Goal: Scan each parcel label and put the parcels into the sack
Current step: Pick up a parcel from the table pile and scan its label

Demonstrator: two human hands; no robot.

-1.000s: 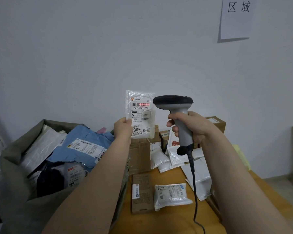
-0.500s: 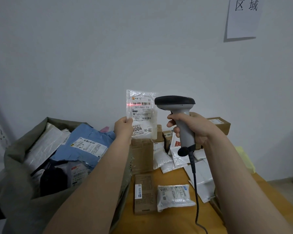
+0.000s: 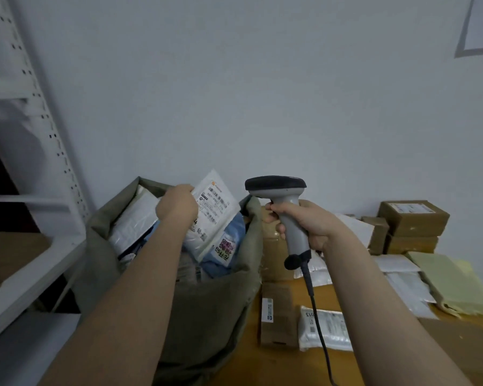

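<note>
One crinkly parcel point(image 3: 215, 207), pinched by left fingers point(image 3: 188, 190) over sack point(image 3: 207, 296), right fingers point(image 3: 273, 212) gripping scanner point(image 3: 292, 221)

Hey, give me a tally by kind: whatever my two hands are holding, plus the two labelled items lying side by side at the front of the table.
White plastic parcels: 2, one in the left hand at the sack mouth, one on the table
Flat cardboard box: 1
Barcode scanner: 1, in the right hand
Total: 4
</note>
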